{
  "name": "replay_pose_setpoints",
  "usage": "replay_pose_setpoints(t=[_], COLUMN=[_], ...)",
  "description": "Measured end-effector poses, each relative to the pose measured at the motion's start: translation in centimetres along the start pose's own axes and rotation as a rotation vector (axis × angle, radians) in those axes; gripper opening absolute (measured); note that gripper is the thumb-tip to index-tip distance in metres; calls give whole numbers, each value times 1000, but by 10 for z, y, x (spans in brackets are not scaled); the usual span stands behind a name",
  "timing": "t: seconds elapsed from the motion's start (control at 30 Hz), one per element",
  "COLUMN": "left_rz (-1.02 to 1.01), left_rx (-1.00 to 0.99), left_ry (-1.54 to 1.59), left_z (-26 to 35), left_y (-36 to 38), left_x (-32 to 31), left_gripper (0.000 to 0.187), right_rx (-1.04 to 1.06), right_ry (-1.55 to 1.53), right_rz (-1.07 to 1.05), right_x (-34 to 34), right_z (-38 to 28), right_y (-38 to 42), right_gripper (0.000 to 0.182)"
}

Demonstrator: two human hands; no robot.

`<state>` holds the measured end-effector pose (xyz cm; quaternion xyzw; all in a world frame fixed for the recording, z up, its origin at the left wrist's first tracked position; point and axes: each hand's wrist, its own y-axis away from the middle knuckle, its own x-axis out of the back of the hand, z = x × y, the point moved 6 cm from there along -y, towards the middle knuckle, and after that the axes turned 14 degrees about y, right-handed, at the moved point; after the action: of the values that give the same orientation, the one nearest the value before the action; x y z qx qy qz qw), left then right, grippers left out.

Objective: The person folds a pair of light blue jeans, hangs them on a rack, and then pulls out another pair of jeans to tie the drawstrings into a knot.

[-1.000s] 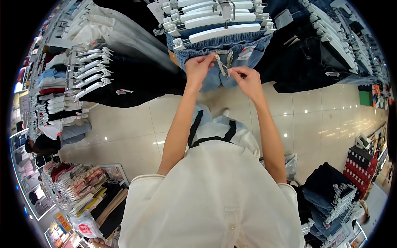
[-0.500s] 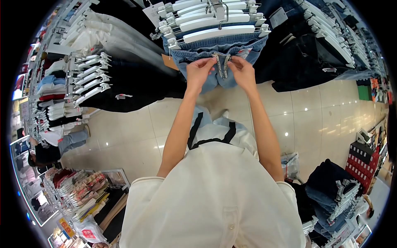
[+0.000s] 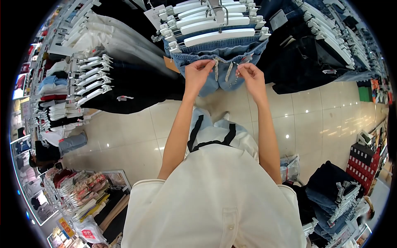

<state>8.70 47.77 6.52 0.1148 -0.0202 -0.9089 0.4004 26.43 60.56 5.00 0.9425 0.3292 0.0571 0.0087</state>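
Light blue denim trousers (image 3: 223, 82) with an elastic waist hang from a white clip hanger (image 3: 220, 37) at the front of a rack. Two patterned drawstring ends (image 3: 228, 71) dangle from the waistband. My left hand (image 3: 199, 74) is pinched at the left drawstring, near the waistband. At the right side of the waist, my right hand (image 3: 251, 78) has thumb and forefinger closed by a small thin item, maybe a tag or its string, too small to make out.
Dark garments hang on racks at left (image 3: 140, 89) and right (image 3: 302, 66). Folded jeans (image 3: 326, 177) sit at lower right, near a plastic bag (image 3: 290, 167) on the floor. A person (image 3: 45, 152) is at far left; another (image 3: 366, 208) is at lower right.
My right hand has let go of the drawstring and moved right along the waistband. The drawstring ends hang farther apart. My left hand has shifted slightly left.
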Motion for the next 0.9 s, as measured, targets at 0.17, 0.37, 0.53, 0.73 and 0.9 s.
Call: replay_pose_setpoints(t=[0.17, 0.37, 0.53, 0.73, 0.9], left_rz=[36, -22, -95, -132, -134], left_rx=[27, 73, 178, 271, 276], left_ry=[-48, -10, 34, 128, 123], left_z=[-3, -7, -18, -27, -28], left_y=[1, 3, 6, 8, 9], left_x=[-2, -9, -10, -1, 0], left_gripper=[23, 27, 28, 31, 32], right_rx=[-114, -166, -153, -96, -83], right_ry=[-52, -119, -83, -31, -181], right_rz=[-39, -67, -68, -41, -121], right_x=[1, 3, 0, -2, -16], right_z=[7, 18, 19, 17, 20], right_y=[8, 12, 11, 4, -2], right_gripper=[15, 17, 17, 18, 19])
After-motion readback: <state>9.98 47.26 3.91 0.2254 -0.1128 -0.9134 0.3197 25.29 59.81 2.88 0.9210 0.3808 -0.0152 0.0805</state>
